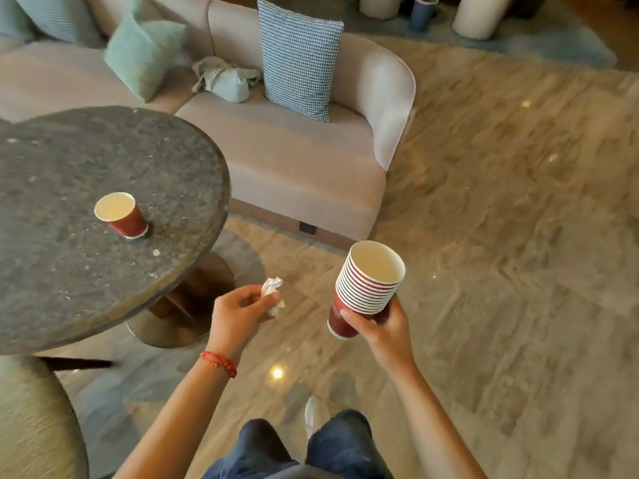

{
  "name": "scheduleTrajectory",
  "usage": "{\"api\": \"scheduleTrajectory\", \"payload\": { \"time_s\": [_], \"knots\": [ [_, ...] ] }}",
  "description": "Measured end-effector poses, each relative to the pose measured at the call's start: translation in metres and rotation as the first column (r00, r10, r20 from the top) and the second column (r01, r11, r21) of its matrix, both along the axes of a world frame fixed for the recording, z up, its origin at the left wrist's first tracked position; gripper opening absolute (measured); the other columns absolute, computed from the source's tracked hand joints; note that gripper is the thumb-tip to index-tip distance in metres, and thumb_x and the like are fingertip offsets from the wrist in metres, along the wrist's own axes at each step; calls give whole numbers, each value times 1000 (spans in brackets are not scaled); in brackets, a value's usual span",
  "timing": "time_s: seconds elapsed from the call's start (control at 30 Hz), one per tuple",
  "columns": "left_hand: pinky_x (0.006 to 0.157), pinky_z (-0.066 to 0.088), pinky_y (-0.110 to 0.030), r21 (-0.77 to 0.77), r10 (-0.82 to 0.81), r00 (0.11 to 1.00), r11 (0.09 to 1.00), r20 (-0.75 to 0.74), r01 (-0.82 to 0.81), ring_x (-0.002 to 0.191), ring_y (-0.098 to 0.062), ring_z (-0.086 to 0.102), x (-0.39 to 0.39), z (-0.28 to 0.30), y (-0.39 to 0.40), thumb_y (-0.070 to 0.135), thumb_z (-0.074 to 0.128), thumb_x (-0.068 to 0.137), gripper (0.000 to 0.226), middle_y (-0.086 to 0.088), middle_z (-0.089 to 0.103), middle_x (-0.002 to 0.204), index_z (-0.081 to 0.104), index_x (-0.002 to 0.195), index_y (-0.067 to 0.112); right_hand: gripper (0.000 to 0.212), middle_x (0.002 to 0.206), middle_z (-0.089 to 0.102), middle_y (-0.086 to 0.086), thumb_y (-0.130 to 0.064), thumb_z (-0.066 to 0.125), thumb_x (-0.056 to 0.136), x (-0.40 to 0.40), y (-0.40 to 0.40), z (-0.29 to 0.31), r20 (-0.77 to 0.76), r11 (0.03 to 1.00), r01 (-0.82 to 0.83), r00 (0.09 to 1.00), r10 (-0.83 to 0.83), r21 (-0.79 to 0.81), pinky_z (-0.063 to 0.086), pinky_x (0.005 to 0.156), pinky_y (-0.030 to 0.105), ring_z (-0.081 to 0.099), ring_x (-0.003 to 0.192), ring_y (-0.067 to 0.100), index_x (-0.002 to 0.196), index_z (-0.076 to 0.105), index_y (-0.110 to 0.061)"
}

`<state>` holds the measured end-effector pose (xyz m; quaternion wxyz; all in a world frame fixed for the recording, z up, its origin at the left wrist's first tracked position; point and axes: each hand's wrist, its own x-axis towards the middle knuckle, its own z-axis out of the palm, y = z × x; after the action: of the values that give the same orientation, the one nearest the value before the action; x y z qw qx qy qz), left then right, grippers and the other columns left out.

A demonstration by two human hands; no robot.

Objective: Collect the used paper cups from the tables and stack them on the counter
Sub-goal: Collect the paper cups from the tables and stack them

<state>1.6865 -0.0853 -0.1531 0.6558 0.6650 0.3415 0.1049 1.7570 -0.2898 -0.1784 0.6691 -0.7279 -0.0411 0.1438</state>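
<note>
A single red paper cup [122,216] with a white inside stands upright on the round dark stone table [69,271] at the left. My right hand [380,326] is closed around the bottom of a stack of several nested red paper cups [366,288], held tilted over the floor. My left hand [238,312] pinches a crumpled white tissue [273,293] just off the table's right edge, about a hand's length from the lone cup. A red thread bracelet circles the left wrist.
A beige sofa [304,160] with a houndstooth cushion [299,60], a teal cushion [143,57] and a bundled cloth [224,79] stands behind the table. Polished marble floor [501,236] spreads to the right. A woven stool [34,420] sits at lower left. White and blue planters line the top edge.
</note>
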Motion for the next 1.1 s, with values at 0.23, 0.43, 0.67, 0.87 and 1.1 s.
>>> {"api": "scheduleTrajectory", "payload": {
  "time_s": [0.23,0.43,0.67,0.87,1.1],
  "knots": [
    [56,49,-10,1,252,967,968,-23,-252,63,-3,65,6,3,44,15,70,80,4,-3,70,75,72,82,13,70,107,69,-4,-39,84,54,62,68,0,-12,969,-246,969,246,14,54,78,23,66,99,13,116,56,-23],
    [61,53,-20,1,408,913,913,-14,-408,65,-9,64,-2,8,101,19,72,78,6,3,71,66,74,73,21,73,111,67,-2,-40,84,55,83,150,-3,-31,902,-432,901,432,25,55,85,33,64,103,16,120,54,-24],
    [72,54,-29,16,554,833,832,1,-554,70,-15,65,-14,4,186,15,71,79,2,-5,70,74,73,78,16,77,111,67,-3,-40,85,52,92,266,2,-13,821,-569,821,570,42,54,78,23,64,103,14,120,55,-20],
    [61,55,-15,4,622,783,783,24,-622,63,-2,67,-19,0,239,12,68,81,5,-1,69,74,71,83,10,74,119,62,-2,-30,84,59,94,344,12,24,756,-653,757,653,53,52,85,21,60,109,10,125,50,-21],
    [58,53,-12,-26,697,717,716,-10,-697,65,-1,67,-21,-10,270,12,68,81,5,-1,69,76,71,86,13,61,115,59,-13,-16,80,68,103,414,18,75,672,-741,670,738,9,50,81,12,58,107,-2,117,48,-31]
  ]
}}
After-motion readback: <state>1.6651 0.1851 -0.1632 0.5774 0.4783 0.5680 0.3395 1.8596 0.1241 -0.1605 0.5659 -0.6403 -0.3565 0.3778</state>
